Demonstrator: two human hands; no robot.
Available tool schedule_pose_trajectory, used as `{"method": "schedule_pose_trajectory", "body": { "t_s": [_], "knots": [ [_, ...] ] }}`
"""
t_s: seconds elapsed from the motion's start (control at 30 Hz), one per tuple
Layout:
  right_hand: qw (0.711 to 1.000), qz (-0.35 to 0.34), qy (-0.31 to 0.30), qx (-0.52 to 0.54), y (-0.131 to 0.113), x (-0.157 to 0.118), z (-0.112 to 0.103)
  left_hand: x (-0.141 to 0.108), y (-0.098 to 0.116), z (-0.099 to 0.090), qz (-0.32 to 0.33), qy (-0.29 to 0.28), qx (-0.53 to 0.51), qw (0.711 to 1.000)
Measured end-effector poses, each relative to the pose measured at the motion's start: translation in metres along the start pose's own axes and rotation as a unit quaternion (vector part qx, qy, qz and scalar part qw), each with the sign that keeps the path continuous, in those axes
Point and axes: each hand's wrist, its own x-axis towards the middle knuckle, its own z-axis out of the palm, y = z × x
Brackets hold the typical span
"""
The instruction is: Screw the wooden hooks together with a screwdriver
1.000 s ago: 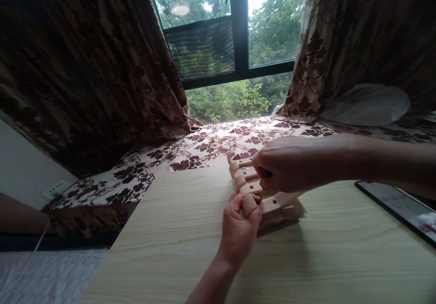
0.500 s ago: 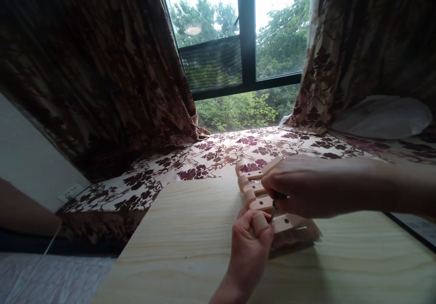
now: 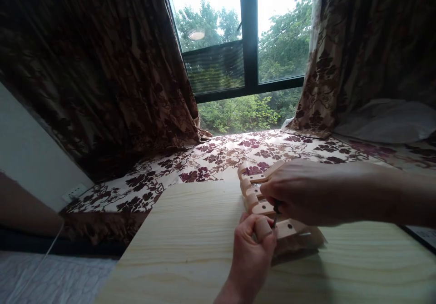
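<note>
Fingers [image 3: 245, 224] clench, left hand [image 3: 252, 249] on wooden rack [image 3: 268, 210] over plastic [image 3: 301, 246], right hand [image 3: 296, 189] round tool [image 3: 277, 207]

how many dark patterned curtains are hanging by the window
2: the left curtain hangs to the left of the window, and the right curtain hangs to its right. Any beyond the picture's edges would be hidden.

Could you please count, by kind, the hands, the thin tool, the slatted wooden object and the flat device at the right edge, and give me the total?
Hands: 2 (left hand, right hand)
Thin tool: 1
Slatted wooden object: 1
Flat device, partly visible: 1
Total: 5
</note>
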Motion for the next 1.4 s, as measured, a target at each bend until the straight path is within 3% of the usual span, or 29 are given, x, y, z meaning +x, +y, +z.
{"method": "schedule_pose_trajectory", "body": {
  "t_s": [0.4,0.83,1.03,1.4],
  "knots": [
    [0.999,0.031,0.023,0.007,0.001,0.003,0.005,-0.001,0.001,0.001,0.008,-0.004,0.003,1.000],
    [0.999,0.008,0.030,0.010,0.001,0.000,0.007,-0.002,0.000,0.002,-0.004,-0.008,-0.008,1.000],
    [0.999,0.036,0.022,0.021,0.004,0.001,0.004,-0.001,-0.001,0.000,-0.001,-0.009,-0.008,1.000],
    [1.000,-0.019,-0.016,0.017,-0.002,0.005,-0.003,-0.002,0.000,0.001,0.003,-0.004,-0.004,1.000]
  ]
}}
